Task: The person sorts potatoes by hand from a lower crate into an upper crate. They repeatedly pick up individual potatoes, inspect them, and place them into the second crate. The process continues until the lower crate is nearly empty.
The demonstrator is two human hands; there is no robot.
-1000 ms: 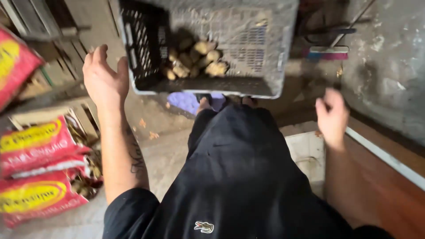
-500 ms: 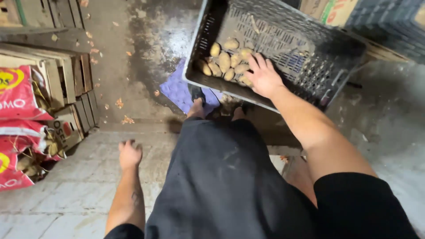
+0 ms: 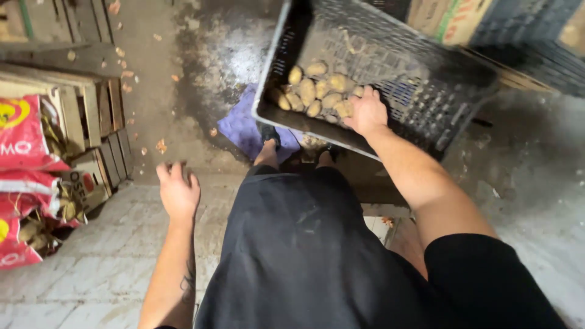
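A black plastic crate stands tilted in front of me, with several potatoes heaped in its near left corner. My right hand reaches into the crate and rests on the potatoes at the pile's right edge; whether its fingers hold one is hidden. My left hand hangs free at my left side above the pale tiled floor, fingers apart and holding nothing. My legs in dark shorts fill the lower middle.
Red sacks with potatoes lie in wooden crates at the left. A purple cloth lies on the dirty floor under the crate. More dark crates and a cardboard box stand at the upper right.
The right hand went from raised at my side into the crate and onto the potatoes. The left hand dropped from beside the crate to my side. The view tilted down.
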